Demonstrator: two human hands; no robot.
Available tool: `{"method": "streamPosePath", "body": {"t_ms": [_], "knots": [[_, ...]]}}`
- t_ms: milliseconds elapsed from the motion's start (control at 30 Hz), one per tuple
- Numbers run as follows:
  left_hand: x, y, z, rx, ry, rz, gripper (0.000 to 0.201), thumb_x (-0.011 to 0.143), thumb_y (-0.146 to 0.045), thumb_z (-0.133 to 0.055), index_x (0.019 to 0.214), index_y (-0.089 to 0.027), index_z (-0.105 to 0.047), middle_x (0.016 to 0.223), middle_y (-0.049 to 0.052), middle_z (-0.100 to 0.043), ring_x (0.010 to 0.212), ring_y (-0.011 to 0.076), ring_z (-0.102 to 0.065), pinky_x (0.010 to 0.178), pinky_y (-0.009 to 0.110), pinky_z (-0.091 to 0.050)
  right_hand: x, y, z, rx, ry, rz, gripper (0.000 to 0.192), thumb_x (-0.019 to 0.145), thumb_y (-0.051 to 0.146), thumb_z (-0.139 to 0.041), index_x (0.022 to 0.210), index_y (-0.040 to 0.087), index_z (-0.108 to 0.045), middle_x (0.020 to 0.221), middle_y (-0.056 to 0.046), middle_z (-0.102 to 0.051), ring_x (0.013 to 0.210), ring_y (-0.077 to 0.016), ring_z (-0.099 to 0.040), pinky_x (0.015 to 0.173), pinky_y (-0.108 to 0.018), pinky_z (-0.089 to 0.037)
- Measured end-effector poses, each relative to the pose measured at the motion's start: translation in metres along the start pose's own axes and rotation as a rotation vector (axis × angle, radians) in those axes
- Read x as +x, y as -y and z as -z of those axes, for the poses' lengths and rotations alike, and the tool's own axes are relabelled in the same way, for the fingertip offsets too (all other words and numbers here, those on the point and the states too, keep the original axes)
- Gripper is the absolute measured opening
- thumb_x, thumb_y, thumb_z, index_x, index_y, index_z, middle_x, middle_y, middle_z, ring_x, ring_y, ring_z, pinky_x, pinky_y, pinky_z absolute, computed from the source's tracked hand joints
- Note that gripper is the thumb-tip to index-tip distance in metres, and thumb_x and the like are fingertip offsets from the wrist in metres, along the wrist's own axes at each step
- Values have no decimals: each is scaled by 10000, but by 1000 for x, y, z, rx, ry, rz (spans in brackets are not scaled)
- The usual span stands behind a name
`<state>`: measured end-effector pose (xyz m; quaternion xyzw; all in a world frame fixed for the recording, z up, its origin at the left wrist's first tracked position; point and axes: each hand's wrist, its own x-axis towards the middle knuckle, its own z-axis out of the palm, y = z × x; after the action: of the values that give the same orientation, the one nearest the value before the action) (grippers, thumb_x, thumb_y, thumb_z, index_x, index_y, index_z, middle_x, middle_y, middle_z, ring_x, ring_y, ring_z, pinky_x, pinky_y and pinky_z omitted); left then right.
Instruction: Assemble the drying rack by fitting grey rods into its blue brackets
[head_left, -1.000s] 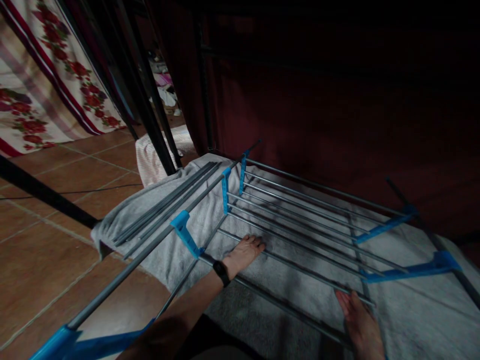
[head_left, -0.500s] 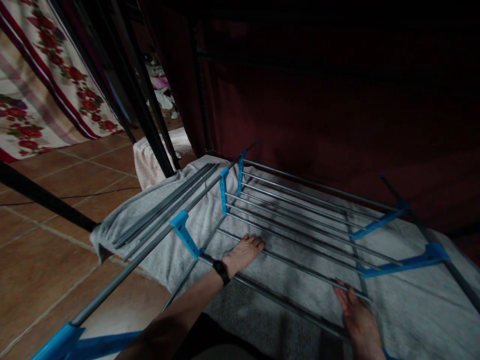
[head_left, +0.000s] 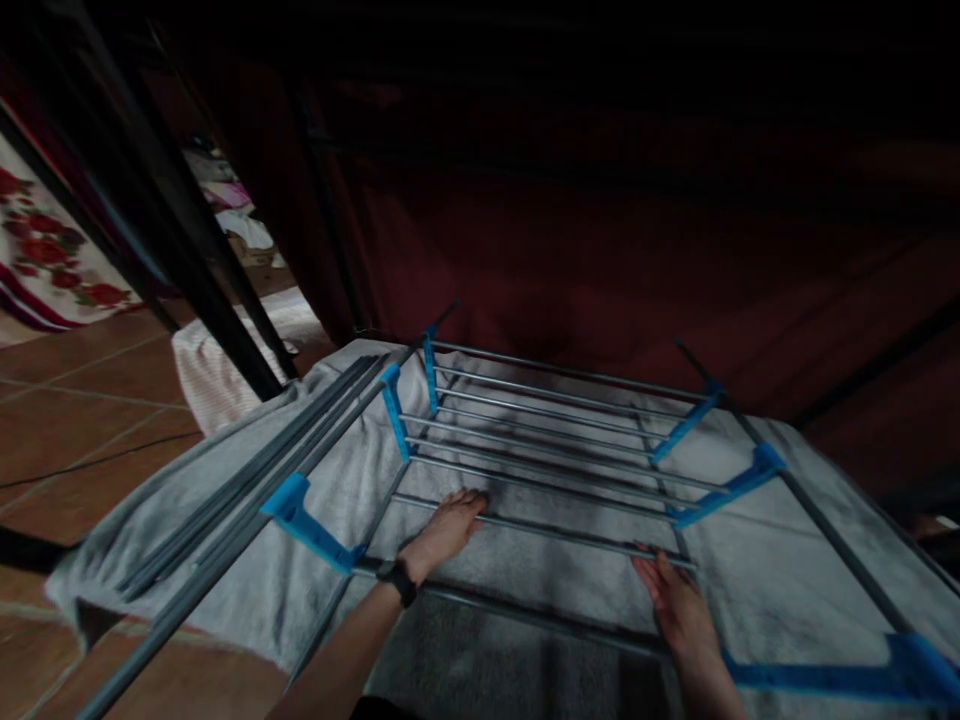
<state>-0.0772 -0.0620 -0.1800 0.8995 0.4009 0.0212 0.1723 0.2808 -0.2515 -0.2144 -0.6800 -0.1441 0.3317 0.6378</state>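
A rack of grey metal tubes (head_left: 517,603) and blue plastic brackets (head_left: 315,525) lies across a grey blanket. My left hand (head_left: 448,527), with a black watch (head_left: 397,580) on the wrist, is closed over the left part of a thin metal rod (head_left: 559,533). Near the same rod's right end, my right hand (head_left: 675,605) has its fingers curled around it. Beyond that rod, several parallel rods (head_left: 540,425) run between the left brackets and the right brackets (head_left: 727,490). My fingers partly hide the rod they hold.
Several loose grey tubes (head_left: 255,475) lie on the blanket (head_left: 322,610) at the left. Black frame posts (head_left: 217,290) stand behind them, before a tiled floor (head_left: 82,405). A dark red curtain (head_left: 540,270) hangs along the back. Floral cloth (head_left: 52,250) shows at far left.
The view has turned to the right, so the rack appears farther left and a blue bracket at lower right shows more. Both hands stay on the same rod.
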Motion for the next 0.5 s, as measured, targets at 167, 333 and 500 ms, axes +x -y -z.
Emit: {"method": "streamPosePath", "body": {"t_ms": [167, 333, 500], "knots": [[3, 3, -1, -26, 18, 10, 362, 936, -184, -506, 1263, -185, -662, 1340, 136, -677, 1300, 290, -592, 1146, 444, -428, 4, -5, -5, 235, -48, -62, 325, 631, 503, -818, 765, 256, -653, 946, -104, -726, 997, -338, -705, 1001, -532, -581], [6, 10, -5, -42, 22, 25, 347, 943, -205, -489, 1234, -184, -676, 1348, 140, -682, 1327, 285, -588, 1166, 444, -421, 9, -11, -7, 323, -43, -62, 297, 647, 470, -818, 782, 253, -667, 948, -98, -736, 988, -329, -707, 1015, -546, -568], [10, 17, -5, -105, -36, -4, 274, 914, -241, -514, 1096, -200, -715, 1242, 131, -733, 1248, 299, -646, 1117, 464, -478, 5, -8, -12, 363, -59, -50, 264, 673, 431, -814, 798, 254, -661, 930, -93, -740, 938, -305, -720, 931, -480, -612]]}}
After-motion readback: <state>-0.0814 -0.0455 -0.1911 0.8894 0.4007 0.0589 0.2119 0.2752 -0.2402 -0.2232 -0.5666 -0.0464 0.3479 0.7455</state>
